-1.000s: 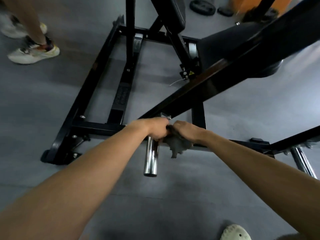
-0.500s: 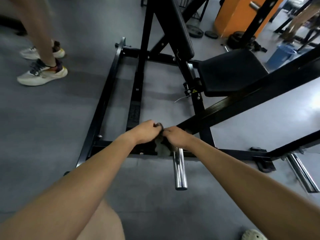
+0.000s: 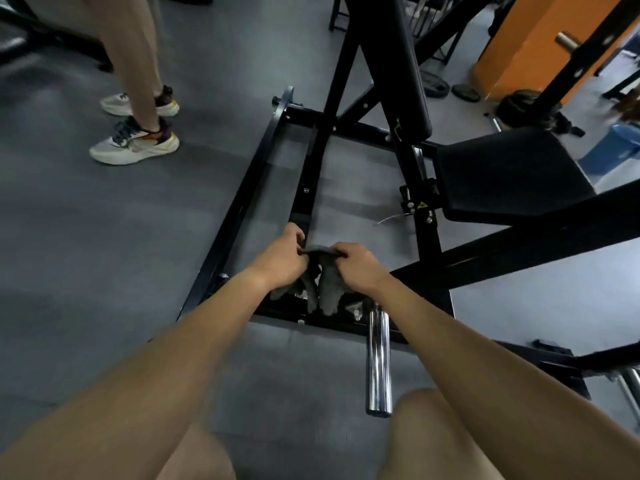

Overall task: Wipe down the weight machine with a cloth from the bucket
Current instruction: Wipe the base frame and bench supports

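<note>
Left hand (image 3: 281,260) and right hand (image 3: 357,267) are gripping the cloth (image 3: 327,287); the chrome bar (image 3: 379,362) is running near-to-far, just nearer than the right hand.

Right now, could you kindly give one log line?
left hand: grips cloth | right hand: grips cloth | cloth: stretched between hands, ends hanging over machine frame

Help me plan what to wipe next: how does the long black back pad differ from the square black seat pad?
The long black back pad is narrow and stands steeply tilted; the square black seat pad is broad and lies nearly flat. The back pad runs up out of the picture's top; the seat pad sits lower, to its right. Both are black padding on the same black steel frame.
</note>
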Demonstrator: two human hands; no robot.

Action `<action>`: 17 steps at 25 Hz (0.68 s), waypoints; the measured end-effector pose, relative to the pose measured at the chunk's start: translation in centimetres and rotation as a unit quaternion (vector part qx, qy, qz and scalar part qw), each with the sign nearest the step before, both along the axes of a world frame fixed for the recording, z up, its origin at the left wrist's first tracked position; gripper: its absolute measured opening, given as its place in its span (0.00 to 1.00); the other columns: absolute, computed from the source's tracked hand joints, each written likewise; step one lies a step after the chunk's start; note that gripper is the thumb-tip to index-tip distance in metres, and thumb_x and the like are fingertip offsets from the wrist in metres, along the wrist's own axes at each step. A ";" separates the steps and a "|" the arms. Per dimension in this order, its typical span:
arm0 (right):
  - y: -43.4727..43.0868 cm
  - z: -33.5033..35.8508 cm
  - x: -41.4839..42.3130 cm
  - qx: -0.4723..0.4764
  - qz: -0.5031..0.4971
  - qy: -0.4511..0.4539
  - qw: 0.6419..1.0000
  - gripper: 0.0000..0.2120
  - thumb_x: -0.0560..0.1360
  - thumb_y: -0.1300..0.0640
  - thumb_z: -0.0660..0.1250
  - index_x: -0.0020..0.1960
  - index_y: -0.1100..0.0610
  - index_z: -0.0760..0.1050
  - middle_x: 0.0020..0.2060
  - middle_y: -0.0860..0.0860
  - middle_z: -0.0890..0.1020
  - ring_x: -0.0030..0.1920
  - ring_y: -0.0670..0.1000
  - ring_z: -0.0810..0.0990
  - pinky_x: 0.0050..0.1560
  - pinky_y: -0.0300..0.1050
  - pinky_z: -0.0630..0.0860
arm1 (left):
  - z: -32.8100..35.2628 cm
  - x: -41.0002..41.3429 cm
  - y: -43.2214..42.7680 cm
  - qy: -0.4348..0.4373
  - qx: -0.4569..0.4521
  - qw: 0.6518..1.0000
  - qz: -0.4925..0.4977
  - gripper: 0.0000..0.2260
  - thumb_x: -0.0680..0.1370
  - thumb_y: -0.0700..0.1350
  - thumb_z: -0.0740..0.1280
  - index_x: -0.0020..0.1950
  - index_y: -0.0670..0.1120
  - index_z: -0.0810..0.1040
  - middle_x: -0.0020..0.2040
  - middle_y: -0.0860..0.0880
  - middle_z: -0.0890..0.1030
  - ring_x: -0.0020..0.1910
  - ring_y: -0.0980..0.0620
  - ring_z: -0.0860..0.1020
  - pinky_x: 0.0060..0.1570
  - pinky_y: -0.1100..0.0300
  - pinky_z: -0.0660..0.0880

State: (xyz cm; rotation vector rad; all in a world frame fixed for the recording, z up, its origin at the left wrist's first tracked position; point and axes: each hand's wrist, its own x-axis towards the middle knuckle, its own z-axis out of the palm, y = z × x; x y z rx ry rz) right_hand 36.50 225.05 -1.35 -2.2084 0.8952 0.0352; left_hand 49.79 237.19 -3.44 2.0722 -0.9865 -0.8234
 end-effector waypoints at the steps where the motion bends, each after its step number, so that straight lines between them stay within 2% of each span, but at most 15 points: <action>1: 0.2 -0.1 0.7 0.010 0.011 -0.008 1.000 0.15 0.77 0.70 0.58 0.49 0.55 0.80 0.44 0.55 0.80 0.48 0.55 0.78 0.38 0.42 0.69 | 0.2 0.4 0.2 -0.041 0.007 0.999 0.012 0.11 0.79 0.42 0.66 0.59 0.50 0.70 0.53 0.47 0.77 0.46 0.49 0.79 0.46 0.53 0.76; 3: 0.2 -0.1 2.2 0.029 0.039 -0.018 0.999 0.17 0.76 0.70 0.57 0.45 0.51 0.77 0.41 0.52 0.78 0.45 0.53 0.76 0.34 0.37 0.67 | 1.2 1.5 0.4 -0.104 0.023 0.993 0.043 0.08 0.77 0.39 0.65 0.53 0.51 0.74 0.55 0.48 0.73 0.44 0.47 0.78 0.48 0.53 0.76; 5: -0.3 0.2 3.9 0.047 0.055 -0.028 0.997 0.15 0.78 0.67 0.58 0.50 0.52 0.80 0.42 0.50 0.78 0.41 0.50 0.75 0.33 0.34 0.67 | 2.2 2.7 0.4 -0.134 0.051 0.988 0.065 0.08 0.77 0.37 0.64 0.49 0.51 0.76 0.55 0.48 0.70 0.44 0.47 0.77 0.48 0.53 0.76; 6: -0.5 0.2 4.7 0.058 0.063 -0.034 0.996 0.14 0.78 0.66 0.58 0.48 0.52 0.80 0.40 0.50 0.79 0.39 0.48 0.75 0.34 0.36 0.69 | 2.7 3.3 0.3 -0.145 0.071 0.985 0.069 0.08 0.77 0.37 0.64 0.48 0.50 0.77 0.55 0.48 0.69 0.45 0.47 0.76 0.48 0.54 0.74; 9: -1.2 0.2 6.5 0.083 0.076 -0.027 0.993 0.15 0.77 0.60 0.61 0.33 0.51 0.75 0.30 0.49 0.75 0.33 0.50 0.73 0.36 0.43 0.69 | 4.3 4.7 0.0 -0.175 0.119 0.975 0.061 0.09 0.75 0.37 0.64 0.44 0.50 0.79 0.50 0.47 0.76 0.46 0.47 0.77 0.43 0.57 0.71; 11: -1.9 0.1 7.9 0.112 0.082 -0.007 0.990 0.16 0.75 0.55 0.66 0.29 0.51 0.73 0.27 0.48 0.74 0.32 0.49 0.72 0.36 0.44 0.69 | 5.0 5.6 -0.2 -0.193 0.151 0.968 0.049 0.08 0.73 0.37 0.65 0.41 0.50 0.79 0.43 0.47 0.80 0.44 0.45 0.78 0.40 0.56 0.70; 14: -1.9 -0.3 10.9 0.168 0.105 -0.003 0.980 0.14 0.72 0.52 0.73 0.29 0.51 0.75 0.29 0.50 0.74 0.32 0.49 0.72 0.36 0.45 0.68 | 4.5 7.0 0.2 -0.234 0.181 0.954 0.042 0.05 0.74 0.38 0.66 0.44 0.47 0.80 0.39 0.48 0.80 0.42 0.44 0.78 0.43 0.55 0.67; 17: 0.2 -1.8 14.1 0.217 0.096 -0.046 0.970 0.16 0.71 0.60 0.75 0.27 0.51 0.77 0.30 0.49 0.76 0.33 0.47 0.75 0.39 0.44 0.70 | 2.2 9.5 1.8 -0.242 0.191 0.948 0.075 0.06 0.76 0.42 0.68 0.51 0.48 0.79 0.45 0.47 0.80 0.48 0.41 0.79 0.48 0.54 0.69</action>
